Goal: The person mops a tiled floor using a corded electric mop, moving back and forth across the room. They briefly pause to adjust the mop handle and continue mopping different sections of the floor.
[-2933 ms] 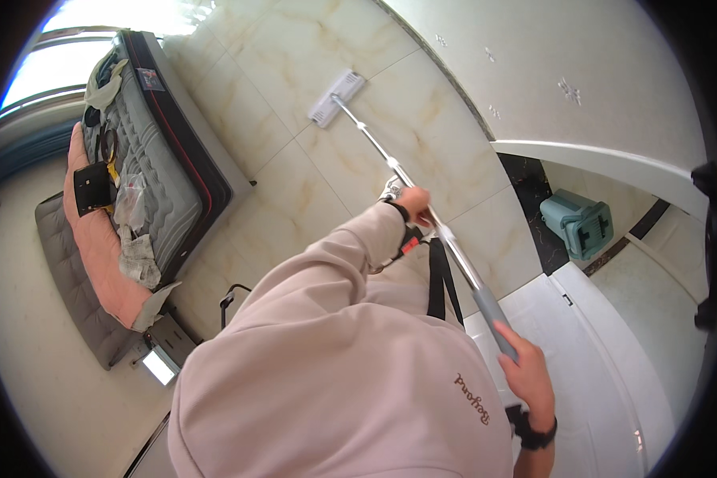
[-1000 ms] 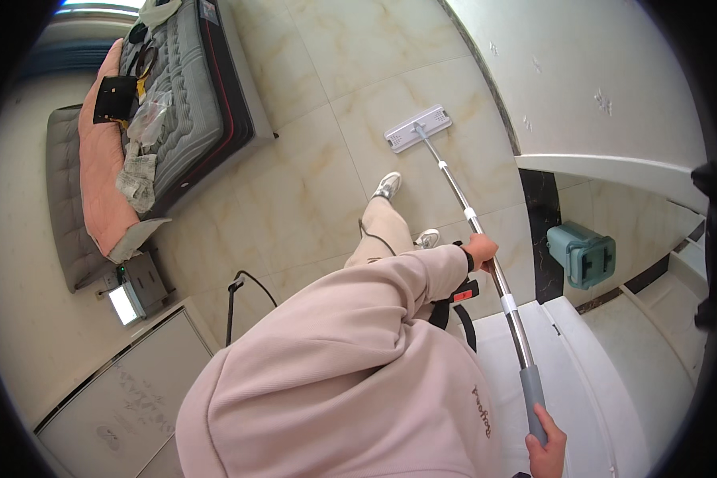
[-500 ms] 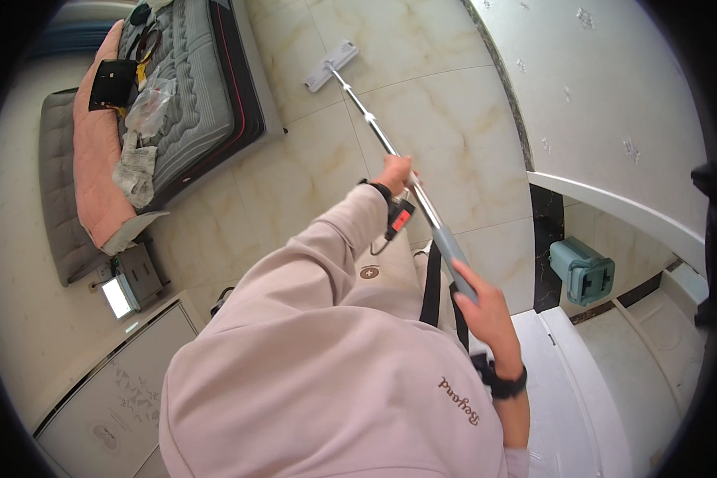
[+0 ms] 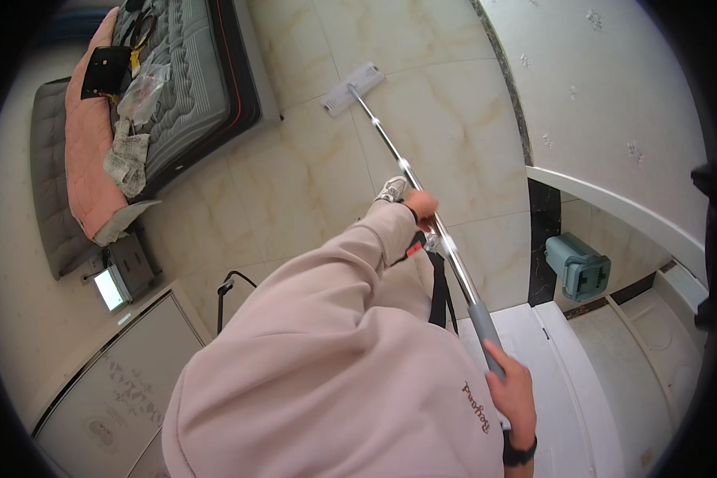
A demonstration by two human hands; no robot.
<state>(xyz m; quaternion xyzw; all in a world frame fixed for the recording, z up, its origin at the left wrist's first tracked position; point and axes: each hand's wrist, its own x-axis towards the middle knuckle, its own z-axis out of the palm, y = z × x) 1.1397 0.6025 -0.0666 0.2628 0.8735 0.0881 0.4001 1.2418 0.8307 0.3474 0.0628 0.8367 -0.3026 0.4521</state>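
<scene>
The left hand grips the pole, the right hand its grey handle. Mopping seems in hand; the next stroke calls for a flat far mop head.

Light bright, soft, fairly even; pale floor well exposed. Steel pole glints between left fingers and right fingers. Mop head, beyond left fingers, smeared (motion blur, by the look). White screen, far left of left fingers, glares nearly blank. White trim, right of left fingers, bows toward the rim; corners fall black.
</scene>
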